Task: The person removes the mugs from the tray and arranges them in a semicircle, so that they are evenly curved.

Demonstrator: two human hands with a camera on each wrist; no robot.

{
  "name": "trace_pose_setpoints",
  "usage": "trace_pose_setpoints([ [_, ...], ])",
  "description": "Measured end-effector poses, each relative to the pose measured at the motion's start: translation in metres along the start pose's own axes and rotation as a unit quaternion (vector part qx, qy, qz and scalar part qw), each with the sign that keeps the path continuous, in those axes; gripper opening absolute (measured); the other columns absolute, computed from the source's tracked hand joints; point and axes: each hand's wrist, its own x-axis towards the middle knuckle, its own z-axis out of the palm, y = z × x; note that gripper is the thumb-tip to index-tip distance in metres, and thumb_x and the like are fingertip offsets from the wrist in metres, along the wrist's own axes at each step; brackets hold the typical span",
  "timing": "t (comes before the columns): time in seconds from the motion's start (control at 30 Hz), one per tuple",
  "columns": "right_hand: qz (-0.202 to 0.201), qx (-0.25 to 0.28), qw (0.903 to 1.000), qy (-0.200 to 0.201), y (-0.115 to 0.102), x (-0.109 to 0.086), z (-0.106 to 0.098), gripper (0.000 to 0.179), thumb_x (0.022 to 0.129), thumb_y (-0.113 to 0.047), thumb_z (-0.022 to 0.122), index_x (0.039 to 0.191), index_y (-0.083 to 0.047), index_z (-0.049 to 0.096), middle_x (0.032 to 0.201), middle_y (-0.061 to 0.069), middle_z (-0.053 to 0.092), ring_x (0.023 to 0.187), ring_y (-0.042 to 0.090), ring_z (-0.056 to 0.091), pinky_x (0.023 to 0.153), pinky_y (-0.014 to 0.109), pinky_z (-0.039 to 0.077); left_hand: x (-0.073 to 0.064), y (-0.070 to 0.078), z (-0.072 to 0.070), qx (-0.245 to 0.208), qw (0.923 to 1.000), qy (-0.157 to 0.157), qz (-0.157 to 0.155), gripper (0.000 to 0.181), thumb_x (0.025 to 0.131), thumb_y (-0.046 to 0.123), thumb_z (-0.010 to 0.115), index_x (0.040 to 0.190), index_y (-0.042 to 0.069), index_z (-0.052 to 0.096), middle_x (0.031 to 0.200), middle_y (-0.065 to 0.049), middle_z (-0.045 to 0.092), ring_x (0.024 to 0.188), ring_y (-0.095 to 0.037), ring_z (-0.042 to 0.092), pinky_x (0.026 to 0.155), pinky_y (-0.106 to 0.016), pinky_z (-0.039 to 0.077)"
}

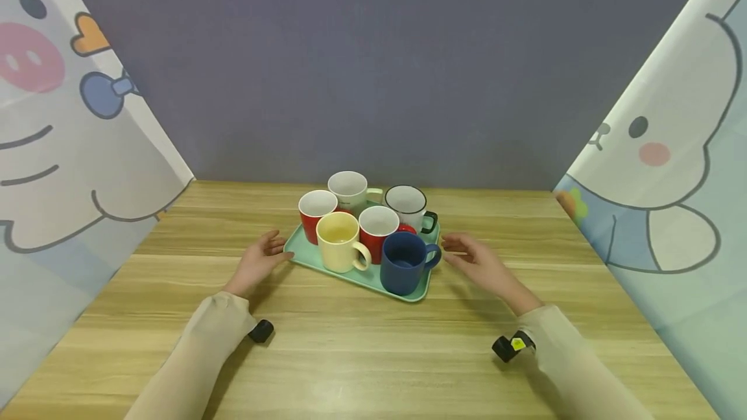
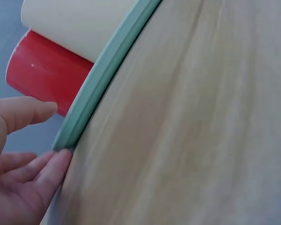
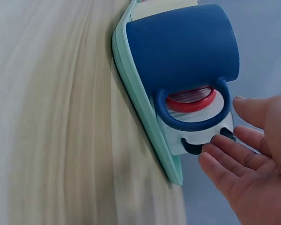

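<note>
A mint-green tray (image 1: pixel 300 249) lies askew on the table, bearing several mugs. In front stand a cream-yellow mug (image 1: pixel 331 253) and a dark blue mug (image 1: pixel 399 271), handles to the right. My left hand (image 1: pixel 259 263) is at the tray's left corner; in the left wrist view its fingertips (image 2: pixel 62 157) are right at the tray's edge, with the thumb raised above. By the tray's right side, my right hand (image 1: pixel 478 266) has extended, slightly bent fingers and holds nothing. The right wrist view shows its fingertips close to the black handle (image 3: pixel 192 147) of a white mug (image 1: pixel 408 209).
Two red mugs with white insides, one at the left (image 1: pixel 310 224) and one in the middle (image 1: pixel 373 244), share the tray with a pale mug (image 1: pixel 349 194) at the back. Wood-grain tabletop (image 1: pixel 362 361) surrounds the tray. A dark grey panel (image 1: pixel 373 83) rises behind; cartoon-printed sheets flank both sides.
</note>
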Motion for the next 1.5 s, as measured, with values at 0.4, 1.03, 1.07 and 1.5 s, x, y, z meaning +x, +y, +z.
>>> trace_pose_setpoints([
  [0.4, 0.045, 0.083, 0.9954, -0.013, 0.012, 0.012, 0.015, 0.030, 0.099, -0.007, 0.061, 0.123, 0.011, 0.062, 0.117, 0.022, 0.067, 0.103, 0.017, 0.065, 0.086, 0.020, 0.051, 0.005, -0.018, -0.008, -0.104, 0.9939, -0.034, -0.013, 0.064, 0.093, 0.007, 0.070, 0.146, -0.011, 0.039, 0.143, -0.031, 0.046, 0.132, -0.039, 0.046, 0.089, -0.013, 0.047],
  [1.03, 0.020, 0.174, 0.9797, -0.097, 0.035, 0.024, 0.005, 0.026, 0.102, 0.000, 0.051, 0.119, 0.018, 0.058, 0.107, 0.030, 0.066, 0.099, 0.014, 0.065, 0.088, 0.027, 0.053, 0.009, -0.014, -0.010, -0.104, 0.9942, -0.029, -0.001, 0.059, 0.094, 0.005, 0.069, 0.143, -0.013, 0.042, 0.140, -0.032, 0.049, 0.129, -0.039, 0.048, 0.089, -0.014, 0.047],
  [1.07, 0.014, 0.175, 0.9795, -0.100, 0.035, 0.024, 0.005, 0.025, 0.102, 0.000, 0.052, 0.118, 0.018, 0.058, 0.106, 0.031, 0.066, 0.099, 0.015, 0.066, 0.088, 0.027, 0.053, 0.009, -0.014, -0.010, -0.104, 0.9941, -0.029, -0.001, 0.059, 0.094, 0.005, 0.069, 0.143, -0.013, 0.042, 0.140, -0.032, 0.049, 0.130, -0.039, 0.048, 0.089, -0.014, 0.047],
  [1.5, 0.014, 0.182, 0.9724, -0.145, 0.027, 0.019, 0.001, 0.020, 0.100, 0.003, 0.052, 0.111, 0.019, 0.058, 0.105, 0.037, 0.064, 0.099, 0.023, 0.068, 0.088, 0.026, 0.052, 0.006, -0.016, -0.004, -0.100, 0.9945, -0.031, -0.008, 0.058, 0.095, 0.006, 0.067, 0.143, -0.014, 0.041, 0.140, -0.032, 0.049, 0.126, -0.032, 0.053, 0.088, -0.015, 0.048],
])
